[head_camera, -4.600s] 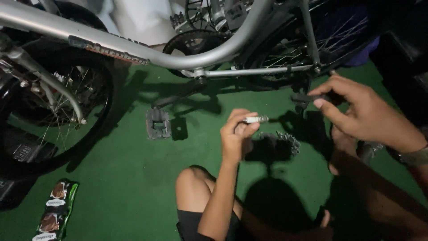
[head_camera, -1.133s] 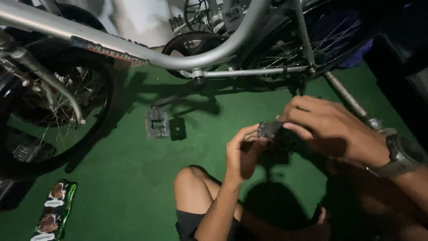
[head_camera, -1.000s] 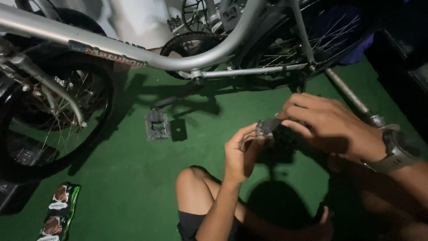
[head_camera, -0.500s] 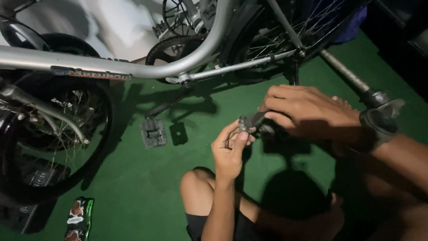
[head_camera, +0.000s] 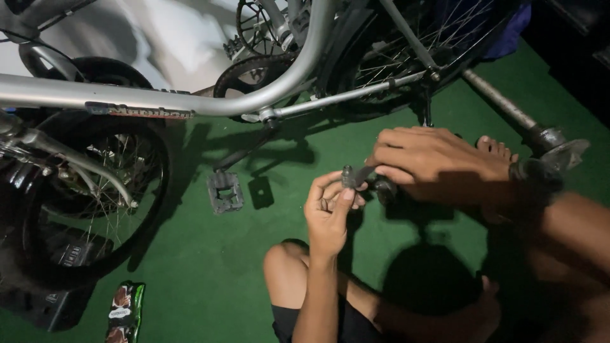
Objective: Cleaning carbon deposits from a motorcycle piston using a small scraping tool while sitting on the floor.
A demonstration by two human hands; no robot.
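My left hand (head_camera: 330,209) pinches a small dark metal part (head_camera: 353,176) between thumb and fingers, just above my bare knee (head_camera: 286,267). My right hand (head_camera: 432,162) meets it from the right, its fingers closed on the same part and on a dark round piece (head_camera: 385,189) beneath it. A wristwatch (head_camera: 530,174) sits on my right wrist. The silver bicycle frame (head_camera: 210,101) spans the view behind both hands.
A grey pedal (head_camera: 225,191) on its crank hangs left of my hands over the green floor (head_camera: 210,267). The bicycle's spoked wheel (head_camera: 82,197) fills the left. A snack wrapper (head_camera: 124,311) lies at bottom left. A metal pipe (head_camera: 502,108) runs at right beside my toes (head_camera: 494,147).
My right hand came in from the bicycle and joined the left hand on the small part. The view shifted, so the hands sit slightly lower and left.
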